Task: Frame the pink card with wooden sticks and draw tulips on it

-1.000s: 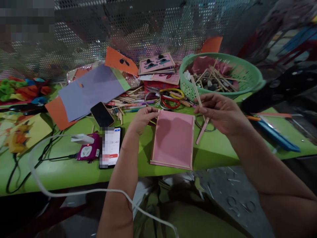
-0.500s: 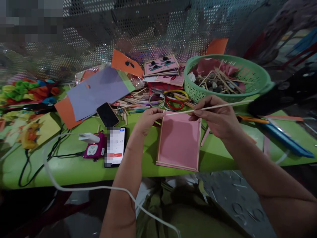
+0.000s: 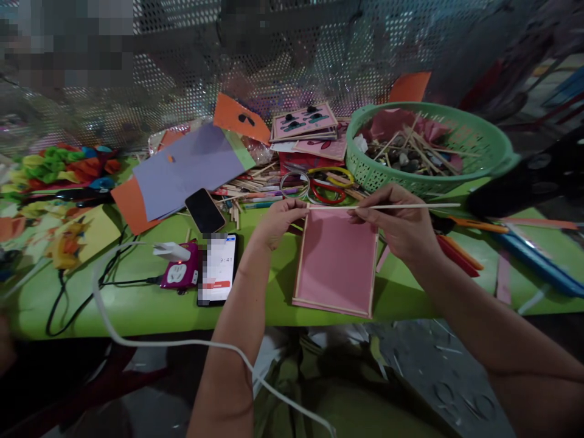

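Note:
A pink rectangular board [image 3: 337, 261] lies on the green table, with thin pale strips along its left, right and near edges. Across its far edge runs a thin wooden stick [image 3: 424, 206], which sticks out well past the right corner. My right hand [image 3: 395, 219] pinches this stick between thumb and fingers above the board's far right corner. At the far left corner, my left hand [image 3: 285, 220] is closed, thumb and fingertips pinching the stick's left end against the board edge. The fingers partly hide the stick.
Beyond the board are scissors [image 3: 328, 193], loose sticks and pens, and a stack of decorated pink cards [image 3: 305, 121]. A green basket [image 3: 483, 170] holds sticks and stones. Two phones, one dark [image 3: 205, 211] and one lit [image 3: 223, 267], lie left beside a purple power socket [image 3: 177, 274]. A white cable [image 3: 182, 344] crosses my left arm.
The stick's raised right end has come down, so the stick now lies nearly level along the board's far edge. My right hand has lowered slightly. The whole view has shifted a little.

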`<move>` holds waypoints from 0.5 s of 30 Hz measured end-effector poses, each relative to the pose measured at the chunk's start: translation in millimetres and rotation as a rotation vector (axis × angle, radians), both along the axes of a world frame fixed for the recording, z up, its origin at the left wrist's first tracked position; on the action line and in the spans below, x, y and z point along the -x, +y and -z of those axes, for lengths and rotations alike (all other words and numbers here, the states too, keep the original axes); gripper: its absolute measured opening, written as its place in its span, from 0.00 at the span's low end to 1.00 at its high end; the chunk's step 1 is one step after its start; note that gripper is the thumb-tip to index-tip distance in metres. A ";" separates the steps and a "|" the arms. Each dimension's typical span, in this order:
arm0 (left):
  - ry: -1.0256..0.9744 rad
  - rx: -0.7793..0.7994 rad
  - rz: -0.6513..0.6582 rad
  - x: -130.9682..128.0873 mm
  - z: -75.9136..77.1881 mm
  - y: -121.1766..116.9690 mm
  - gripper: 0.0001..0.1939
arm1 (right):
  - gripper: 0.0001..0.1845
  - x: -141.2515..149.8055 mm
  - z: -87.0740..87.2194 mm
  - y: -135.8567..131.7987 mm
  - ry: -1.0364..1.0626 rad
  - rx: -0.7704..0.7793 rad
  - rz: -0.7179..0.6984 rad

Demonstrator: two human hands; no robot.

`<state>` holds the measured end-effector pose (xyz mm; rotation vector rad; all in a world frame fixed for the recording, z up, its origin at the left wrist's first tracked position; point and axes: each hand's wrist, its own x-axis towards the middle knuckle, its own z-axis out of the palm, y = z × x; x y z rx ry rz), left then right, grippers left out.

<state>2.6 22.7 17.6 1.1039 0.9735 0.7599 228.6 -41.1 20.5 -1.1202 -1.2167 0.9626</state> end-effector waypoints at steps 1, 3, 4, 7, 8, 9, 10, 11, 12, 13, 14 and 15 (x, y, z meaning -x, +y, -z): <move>0.000 -0.001 0.001 0.2 0.3 0.1 0.05 | 0.19 0.0 0.4 0.0 -0.017 -0.002 0.002; 0.001 -0.004 0.001 0.4 1.1 0.4 0.05 | 0.19 -0.7 2.4 0.4 -0.036 -0.007 0.001; 0.002 -0.006 0.001 0.4 1.3 0.4 0.05 | 0.18 -1.4 3.9 0.7 -0.037 -0.008 -0.001; 0.004 -0.015 0.000 -0.1 1.6 0.3 0.08 | 0.17 -3.2 9.3 2.0 -0.042 -0.010 -0.005; 0.003 -0.025 0.000 -0.3 1.5 0.2 0.09 | 0.16 -3.4 10.9 2.6 -0.049 -0.016 -0.002; 0.001 -0.037 0.000 -0.6 1.4 0.2 0.11 | 0.15 -3.4 12.2 3.1 -0.058 -0.024 0.005; -0.001 -0.049 -0.002 -0.7 1.2 0.2 0.13 | 0.15 -3.2 13.0 3.7 -0.067 -0.033 0.014; -0.004 -0.058 -0.004 -0.7 1.1 0.5 0.15 | 0.14 -3.0 13.1 4.2 -0.072 -0.040 0.024; -0.007 -0.062 -0.008 -0.5 1.0 0.9 0.16 | 0.14 -2.9 12.6 4.7 -0.073 -0.046 0.031; -0.007 -0.063 -0.014 0.0 0.9 1.4 0.17 | 0.13 -3.4 11.4 5.2 -0.070 -0.051 0.035; -0.003 -0.062 -0.022 0.8 0.7 2.1 0.17 | 0.13 -4.5 9.7 5.7 -0.066 -0.056 0.040; 0.003 -0.062 -0.032 1.7 0.4 2.9 0.17 | 0.14 -6.6 7.6 6.1 -0.062 -0.062 0.046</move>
